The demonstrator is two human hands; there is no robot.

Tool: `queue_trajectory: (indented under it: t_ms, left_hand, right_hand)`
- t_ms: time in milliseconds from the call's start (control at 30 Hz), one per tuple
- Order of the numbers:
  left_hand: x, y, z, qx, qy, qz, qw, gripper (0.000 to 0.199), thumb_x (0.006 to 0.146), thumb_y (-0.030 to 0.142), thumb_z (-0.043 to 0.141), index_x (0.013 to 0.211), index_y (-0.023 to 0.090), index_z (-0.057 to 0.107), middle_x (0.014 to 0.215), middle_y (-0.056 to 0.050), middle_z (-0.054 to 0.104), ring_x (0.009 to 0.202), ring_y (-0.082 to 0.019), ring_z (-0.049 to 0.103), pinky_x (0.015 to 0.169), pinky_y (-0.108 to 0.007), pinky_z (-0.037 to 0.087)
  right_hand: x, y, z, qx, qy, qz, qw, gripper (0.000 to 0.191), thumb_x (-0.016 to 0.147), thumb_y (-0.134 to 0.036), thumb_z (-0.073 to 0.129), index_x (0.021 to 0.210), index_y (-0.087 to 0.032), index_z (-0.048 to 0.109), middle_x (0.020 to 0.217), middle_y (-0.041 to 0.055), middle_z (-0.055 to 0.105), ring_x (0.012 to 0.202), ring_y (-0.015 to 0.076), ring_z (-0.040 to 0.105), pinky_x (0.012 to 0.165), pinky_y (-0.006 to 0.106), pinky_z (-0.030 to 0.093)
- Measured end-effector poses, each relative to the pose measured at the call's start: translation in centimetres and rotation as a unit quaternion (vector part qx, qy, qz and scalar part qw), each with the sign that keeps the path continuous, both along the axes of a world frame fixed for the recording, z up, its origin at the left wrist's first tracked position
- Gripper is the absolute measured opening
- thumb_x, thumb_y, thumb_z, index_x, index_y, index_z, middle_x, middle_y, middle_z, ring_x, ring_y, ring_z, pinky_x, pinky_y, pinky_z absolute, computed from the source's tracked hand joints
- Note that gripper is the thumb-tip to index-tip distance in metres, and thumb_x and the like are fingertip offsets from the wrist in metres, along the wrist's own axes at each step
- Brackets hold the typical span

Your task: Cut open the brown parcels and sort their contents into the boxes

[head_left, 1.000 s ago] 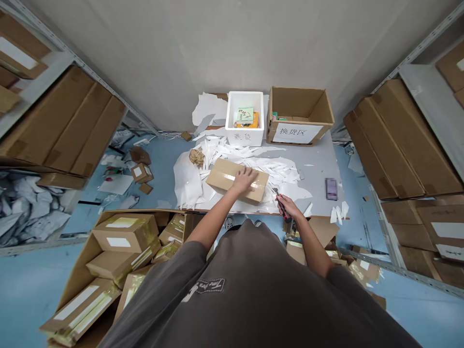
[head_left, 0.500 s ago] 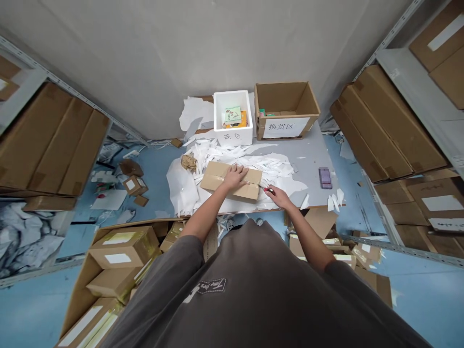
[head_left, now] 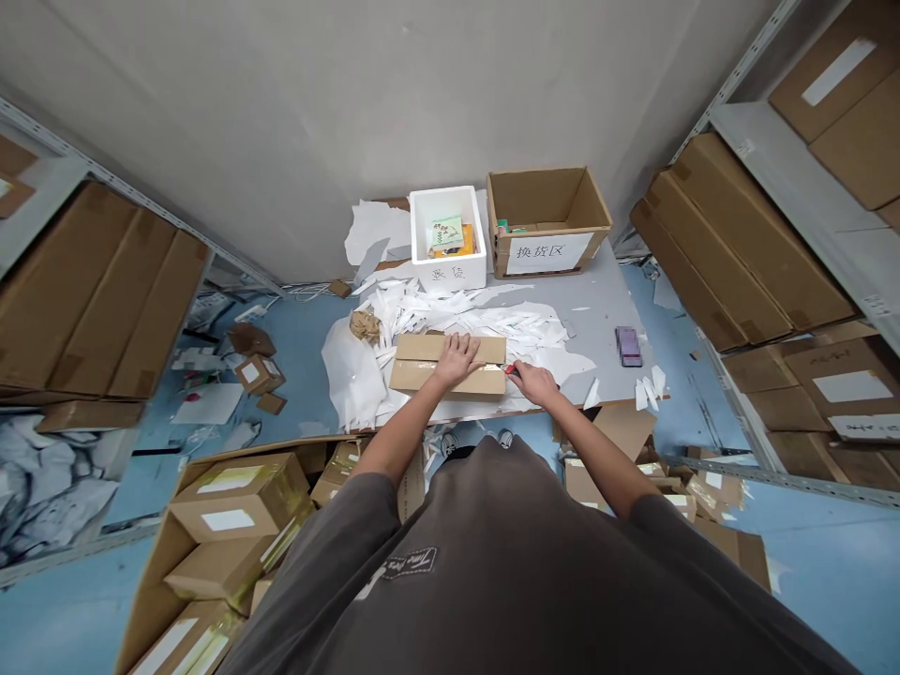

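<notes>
On the table lies a closed brown cardboard box (head_left: 413,364), long side across in front of me, a strip of clear tape along its middle seam. My left hand (head_left: 458,360) rests flat on the box top with fingers stretched out. My right hand (head_left: 534,382) is wrapped round a red and black box cutter (head_left: 513,371) at the box's right end. The cutter's tip is at the end of the taped seam, where a small gap shows between the flaps. The blade itself is too small to make out.
White paper scraps (head_left: 400,305) spread behind the box, with crumpled brown paper (head_left: 365,325) at left. At the back stand a white foam box (head_left: 450,274) and an open carton (head_left: 548,253). A blurred purple item (head_left: 629,347) lies right. Loaded shelves flank both sides; a box-filled carton (head_left: 151,572) stands lower left.
The cardboard box has turned to lie straighter across the table. My right hand and the cutter have shifted slightly at its right end, and a gap now shows along the seam there.
</notes>
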State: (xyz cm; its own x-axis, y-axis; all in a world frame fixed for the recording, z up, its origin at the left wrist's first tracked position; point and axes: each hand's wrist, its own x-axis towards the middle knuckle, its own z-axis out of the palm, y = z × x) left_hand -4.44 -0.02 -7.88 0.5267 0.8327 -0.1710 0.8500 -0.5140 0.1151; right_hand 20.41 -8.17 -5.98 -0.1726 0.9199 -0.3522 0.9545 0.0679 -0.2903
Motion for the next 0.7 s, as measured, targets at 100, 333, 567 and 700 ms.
queue_trajectory:
  t_ms: [100,333,567,700]
  left_hand:
    - [0.3,-0.3,0.1,-0.002,0.001,0.010,1.000,0.079,0.103,0.062,0.059,0.168,0.020,0.043,0.176,-0.022,0.038,0.165,-0.040,0.029,0.134,-0.062,0.016]
    - [0.2,-0.6,0.2,-0.013,-0.012,0.025,1.000,0.079,0.102,0.062,0.061,0.169,0.021,0.044,0.176,-0.022,0.037,0.165,-0.040,0.031,0.134,-0.063,0.019]
    - [-0.4,-0.6,-0.1,0.001,-0.012,0.034,0.999,0.072,0.108,0.059,0.052,0.168,0.019,0.046,0.176,-0.021,0.039,0.166,-0.038,0.030,0.136,-0.059,0.017]
    - [-0.5,-1.0,-0.2,0.008,-0.015,0.035,0.999,0.079,0.102,0.064,0.062,0.167,0.023,0.047,0.176,-0.019,0.039,0.166,-0.040,0.029,0.134,-0.063,0.019]
  right_hand:
    - [0.3,-0.1,-0.1,-0.004,0.002,-0.018,1.000,0.034,0.116,-0.048,0.044,0.133,-0.023,0.058,0.128,0.0183,0.074,0.110,0.0320,0.071,0.089,0.036,0.047]
    - [0.5,0.1,-1.0,-0.017,0.029,-0.043,0.999,0.034,0.115,-0.049,0.044,0.131,-0.023,0.057,0.125,0.0181,0.075,0.109,0.0327,0.072,0.087,0.035,0.047]
    - [3.8,0.7,-2.6,0.006,0.061,-0.116,0.991,0.027,0.112,-0.048,0.048,0.122,-0.023,0.055,0.114,0.0167,0.076,0.101,0.0306,0.071,0.080,0.033,0.046]
    - [6.2,0.8,-4.3,-0.024,0.255,-0.219,0.942,0.034,0.106,-0.059,0.052,0.115,-0.027,0.048,0.086,0.0041,0.070,0.075,0.0236,0.065,0.064,0.028,0.042]
